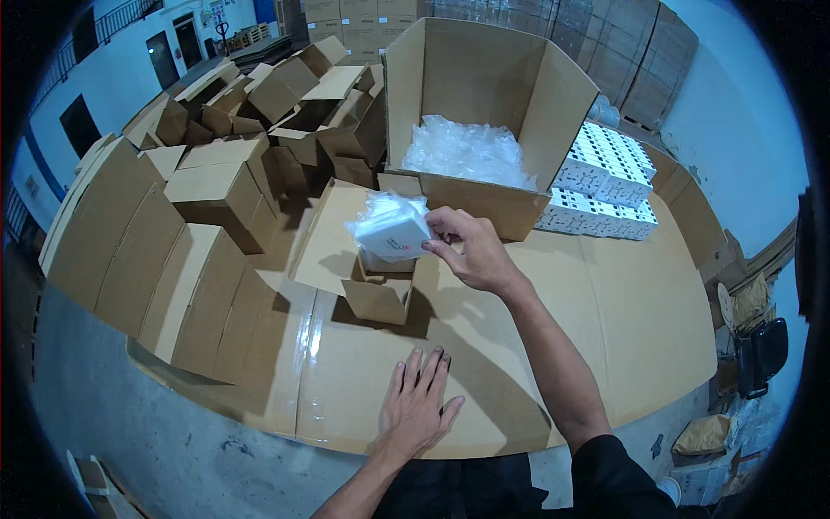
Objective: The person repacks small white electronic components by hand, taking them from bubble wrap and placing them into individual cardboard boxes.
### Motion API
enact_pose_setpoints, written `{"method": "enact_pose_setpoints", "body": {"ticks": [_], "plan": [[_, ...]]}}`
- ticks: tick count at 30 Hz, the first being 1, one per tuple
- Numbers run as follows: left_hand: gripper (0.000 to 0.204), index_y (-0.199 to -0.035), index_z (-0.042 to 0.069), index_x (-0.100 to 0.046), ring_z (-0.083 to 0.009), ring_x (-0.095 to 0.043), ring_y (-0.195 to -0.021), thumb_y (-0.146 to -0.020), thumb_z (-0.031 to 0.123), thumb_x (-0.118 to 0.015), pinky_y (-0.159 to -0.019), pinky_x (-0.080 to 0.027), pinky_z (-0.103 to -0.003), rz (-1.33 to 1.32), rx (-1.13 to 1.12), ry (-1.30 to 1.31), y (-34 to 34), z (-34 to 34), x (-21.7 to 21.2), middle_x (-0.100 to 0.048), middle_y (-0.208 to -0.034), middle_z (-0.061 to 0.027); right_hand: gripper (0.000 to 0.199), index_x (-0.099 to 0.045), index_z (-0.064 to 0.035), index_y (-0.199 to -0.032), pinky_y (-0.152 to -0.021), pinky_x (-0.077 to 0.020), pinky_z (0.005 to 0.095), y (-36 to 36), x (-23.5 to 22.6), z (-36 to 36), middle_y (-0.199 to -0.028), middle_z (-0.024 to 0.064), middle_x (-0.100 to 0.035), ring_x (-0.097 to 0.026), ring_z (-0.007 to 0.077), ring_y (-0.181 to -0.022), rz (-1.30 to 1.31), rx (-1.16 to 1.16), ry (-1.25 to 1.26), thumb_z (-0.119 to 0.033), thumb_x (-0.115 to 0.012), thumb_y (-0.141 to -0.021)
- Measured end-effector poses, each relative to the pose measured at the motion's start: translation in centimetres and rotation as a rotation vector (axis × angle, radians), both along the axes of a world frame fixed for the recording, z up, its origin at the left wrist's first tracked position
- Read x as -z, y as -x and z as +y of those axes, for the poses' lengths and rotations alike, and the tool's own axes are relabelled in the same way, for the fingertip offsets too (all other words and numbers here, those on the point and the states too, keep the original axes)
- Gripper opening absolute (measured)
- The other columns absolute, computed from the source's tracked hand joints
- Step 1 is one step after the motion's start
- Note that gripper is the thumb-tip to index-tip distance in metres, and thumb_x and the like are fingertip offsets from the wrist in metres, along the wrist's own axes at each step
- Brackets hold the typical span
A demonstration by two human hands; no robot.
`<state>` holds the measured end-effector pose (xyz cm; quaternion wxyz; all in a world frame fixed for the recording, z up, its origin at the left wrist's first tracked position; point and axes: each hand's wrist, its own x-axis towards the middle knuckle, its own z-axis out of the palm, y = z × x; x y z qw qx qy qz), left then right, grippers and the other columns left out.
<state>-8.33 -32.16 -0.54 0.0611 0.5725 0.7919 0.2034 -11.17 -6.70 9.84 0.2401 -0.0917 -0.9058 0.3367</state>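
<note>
Between the thumb and fingers of my right hand [474, 251] is a white packet in clear plastic wrap [393, 233], gripped by its right edge. It hangs just over a small open cardboard box [377, 301], whose lid flap leans back to the left. Inside that box, the contents are mostly hidden by the packet. My left hand [418, 405] lies flat on the cardboard-covered table [510, 346], fingers spread, holding nothing. Behind the packet stands a large open carton [484, 203] with a heap of clear plastic-wrapped pieces [471, 151] in it.
At the left, brown cartons [203, 298] stand in a row along the table. Several open boxes [285, 91] are piled behind them. White patterned boxes [596, 214] are stacked right of the large carton. A black chair [762, 350] is off the table's right edge.
</note>
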Motion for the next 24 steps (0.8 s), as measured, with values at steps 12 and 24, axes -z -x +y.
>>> {"method": "enact_pose_setpoints", "body": {"ticks": [12,24], "plan": [[0.070,-0.149,0.001,-0.045,-0.0392,-0.033,-0.145,-0.094,0.042,-0.060,-0.119,-0.026,-0.056,-0.058,-0.007,-0.029,0.4,0.2,0.1,-0.040,-0.157,-0.0150,0.008,-0.062,0.0024,-0.086,-0.086,-0.0522,0.0473,5.8,1.6,-2.0,-0.095,0.0190,-0.064,-0.062,0.0371,-0.096,-0.206,-0.262,-0.617,0.003,-0.064,-0.078],[0.070,-0.149,0.002,-0.044,-0.0401,-0.033,-0.145,-0.093,0.041,-0.062,-0.119,-0.025,-0.057,-0.062,-0.012,-0.040,0.3,0.3,0.2,-0.040,-0.156,-0.0152,0.017,-0.064,0.0004,-0.098,-0.084,-0.0456,0.0452,5.7,4.7,-3.5,-0.104,0.0177,-0.061,-0.057,0.0343,-0.102,-0.087,0.060,-0.609,-0.008,-0.071,-0.085]]}}
